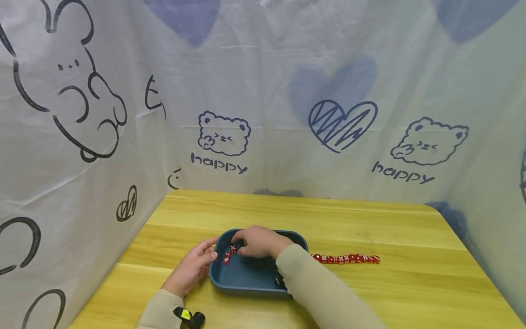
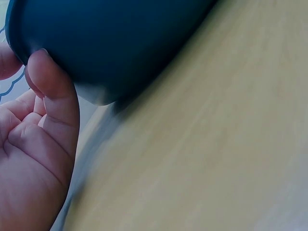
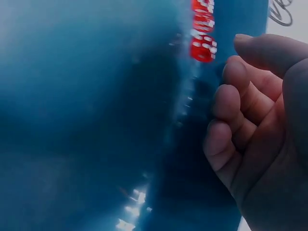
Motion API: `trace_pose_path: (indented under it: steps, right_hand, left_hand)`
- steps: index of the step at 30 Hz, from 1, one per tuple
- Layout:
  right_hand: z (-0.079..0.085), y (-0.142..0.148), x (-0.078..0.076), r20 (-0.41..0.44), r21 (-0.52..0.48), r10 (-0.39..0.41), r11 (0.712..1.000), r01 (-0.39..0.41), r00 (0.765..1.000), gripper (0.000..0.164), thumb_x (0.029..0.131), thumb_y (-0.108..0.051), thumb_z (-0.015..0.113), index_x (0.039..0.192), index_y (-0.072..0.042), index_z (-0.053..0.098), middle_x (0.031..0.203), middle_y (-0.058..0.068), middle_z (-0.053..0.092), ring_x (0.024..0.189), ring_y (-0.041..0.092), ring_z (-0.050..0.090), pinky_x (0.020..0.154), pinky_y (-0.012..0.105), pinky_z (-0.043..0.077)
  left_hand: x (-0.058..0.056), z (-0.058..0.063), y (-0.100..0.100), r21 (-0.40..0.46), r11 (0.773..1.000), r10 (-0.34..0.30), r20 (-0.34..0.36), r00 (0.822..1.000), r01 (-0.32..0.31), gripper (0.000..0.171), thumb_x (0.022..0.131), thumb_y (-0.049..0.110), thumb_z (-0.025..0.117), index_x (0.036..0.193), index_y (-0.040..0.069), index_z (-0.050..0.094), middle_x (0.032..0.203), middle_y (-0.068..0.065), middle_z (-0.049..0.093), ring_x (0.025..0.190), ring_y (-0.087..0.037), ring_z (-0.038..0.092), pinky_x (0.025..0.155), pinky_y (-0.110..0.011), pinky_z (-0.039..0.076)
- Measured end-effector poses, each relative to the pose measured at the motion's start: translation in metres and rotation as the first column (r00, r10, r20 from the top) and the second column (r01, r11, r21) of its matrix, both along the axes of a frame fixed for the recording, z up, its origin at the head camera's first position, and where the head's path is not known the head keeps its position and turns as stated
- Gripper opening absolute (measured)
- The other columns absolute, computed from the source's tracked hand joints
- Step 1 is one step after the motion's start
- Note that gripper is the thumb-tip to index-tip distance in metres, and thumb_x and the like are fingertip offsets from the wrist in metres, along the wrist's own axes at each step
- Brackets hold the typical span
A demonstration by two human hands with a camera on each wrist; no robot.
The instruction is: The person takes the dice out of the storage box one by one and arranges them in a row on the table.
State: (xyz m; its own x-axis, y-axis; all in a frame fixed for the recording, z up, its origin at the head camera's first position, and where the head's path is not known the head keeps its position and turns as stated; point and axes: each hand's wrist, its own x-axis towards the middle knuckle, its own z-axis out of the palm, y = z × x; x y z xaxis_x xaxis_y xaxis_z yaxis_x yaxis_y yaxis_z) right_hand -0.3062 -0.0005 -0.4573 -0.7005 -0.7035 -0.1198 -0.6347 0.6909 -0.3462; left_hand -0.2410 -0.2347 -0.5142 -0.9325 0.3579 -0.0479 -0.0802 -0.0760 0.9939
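Note:
A dark blue rectangular tray (image 1: 246, 289) stands on the table. My left hand (image 1: 195, 266) grips the tray's left wall; in the left wrist view its thumb and a finger pinch the rim. Over the tray's far left part is my right hand (image 1: 260, 242), its fingers loosely bent. The right wrist view shows nothing between that hand's thumb and fingers. Close by its fingertips, but apart from them, several red dice (image 3: 203, 47) with white dots lie along the tray's wall; the head view shows red dice (image 1: 227, 258) in the left corner.
A row of red dice (image 1: 345, 259) runs rightward from the tray on the wooden table (image 1: 411, 292). Something black with light marks (image 1: 280, 279) lies in the tray's right part, partly hidden by the right sleeve. Printed white cloth (image 1: 271, 173) hangs behind and at both sides.

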Motion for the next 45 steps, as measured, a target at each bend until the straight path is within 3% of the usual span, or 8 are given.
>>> trace_pose_path:
  steps: [7, 14, 19, 39, 45]
  right_hand:
    - [-0.014, -0.003, 0.003, 0.011, 0.012, -0.029, 1.0, 0.029, 1.0, 0.043, 0.095, -0.031, 0.069, 0.137, -0.028, 0.063, 0.102, -0.01, 0.064, 0.082, 0.011, 0.055, 0.084, 0.031, 0.05]
    - [-0.02, -0.003, 0.001, 0.047, -0.005, -0.007, 1.0, 0.007, 0.999, 0.034, 0.095, -0.029, 0.07, 0.129, -0.028, 0.067, 0.084, -0.01, 0.059, 0.073, 0.01, 0.054, 0.068, 0.029, 0.046]
    - [-0.022, -0.003, -0.001, 0.049, -0.001, 0.023, 1.0, -0.023, 0.999, 0.026, 0.094, -0.028, 0.071, 0.12, -0.031, 0.069, 0.08, -0.01, 0.058, 0.07, 0.008, 0.053, 0.064, 0.027, 0.046]
    - [-0.02, -0.002, -0.001, 0.073, -0.009, 0.079, 0.997, -0.078, 0.994, 0.014, 0.094, -0.026, 0.072, 0.107, -0.031, 0.07, 0.08, -0.011, 0.059, 0.07, 0.007, 0.053, 0.065, 0.025, 0.045]
    - [-0.011, 0.0, 0.001, 0.066, -0.028, 0.088, 0.996, -0.086, 0.994, 0.015, 0.095, -0.025, 0.071, 0.109, -0.03, 0.07, 0.082, -0.012, 0.059, 0.071, 0.007, 0.053, 0.066, 0.025, 0.046]
  left_hand:
    - [0.002, 0.001, 0.0, 0.0, 1.0, -0.013, 0.004, 1.0, 0.013, 0.057, 0.106, 0.012, 0.051, 0.156, -0.002, 0.027, 0.114, -0.017, 0.053, 0.1, -0.022, 0.062, 0.084, -0.035, 0.057]
    - [0.002, 0.002, 0.0, 0.005, 1.0, -0.017, 0.009, 1.0, 0.017, 0.057, 0.106, 0.011, 0.05, 0.155, -0.003, 0.027, 0.114, -0.018, 0.054, 0.098, -0.021, 0.063, 0.082, -0.032, 0.057]
    - [0.001, 0.002, -0.001, -0.004, 1.0, -0.004, 0.014, 1.0, 0.004, 0.057, 0.105, 0.011, 0.051, 0.155, -0.003, 0.027, 0.115, -0.018, 0.053, 0.097, -0.021, 0.062, 0.081, -0.032, 0.057]
    - [0.0, 0.001, -0.001, -0.004, 1.0, 0.007, 0.011, 1.0, -0.007, 0.057, 0.106, 0.011, 0.05, 0.155, -0.003, 0.027, 0.121, -0.024, 0.051, 0.102, -0.024, 0.061, 0.085, -0.035, 0.057]
    - [0.0, 0.001, -0.001, -0.004, 1.0, 0.003, 0.01, 1.0, -0.003, 0.058, 0.106, 0.012, 0.051, 0.156, -0.002, 0.026, 0.123, -0.023, 0.052, 0.103, -0.023, 0.062, 0.086, -0.035, 0.057]
